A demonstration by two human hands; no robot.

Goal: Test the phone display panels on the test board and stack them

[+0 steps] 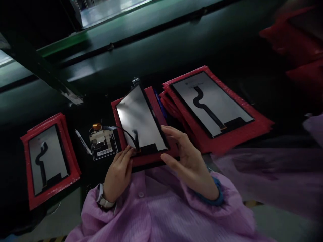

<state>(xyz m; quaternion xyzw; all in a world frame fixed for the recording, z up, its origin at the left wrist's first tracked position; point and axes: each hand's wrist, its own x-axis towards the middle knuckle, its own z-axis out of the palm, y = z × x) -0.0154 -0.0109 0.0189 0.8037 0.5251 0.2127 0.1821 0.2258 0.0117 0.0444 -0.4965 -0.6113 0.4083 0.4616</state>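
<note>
A display panel (pixel 141 117) with a pale grey back and dark edges lies at a slant over a red bubble-wrap pad (pixel 152 92) in front of me. My left hand (pixel 118 171) is closed at its near left corner, fingertips on the edge beside the black ribbon cable (pixel 130 136); the thumb is hidden. That cable curves left toward a small circuit board (pixel 103 144) with orange tape on its far end. My right hand (pixel 188 159) is open, thumb and fingers spread, with the fingertips by the panel's near right edge.
To the right, another display panel (pixel 214 104) lies on stacked red bubble wrap (pixel 242 134). A further panel (pixel 49 158) rests on red pads (pixel 60 121) at left. A white pen (pixel 83 142) and a blue pen (pixel 160 103) lie nearby. A green metal frame (pixel 45 70) crosses behind.
</note>
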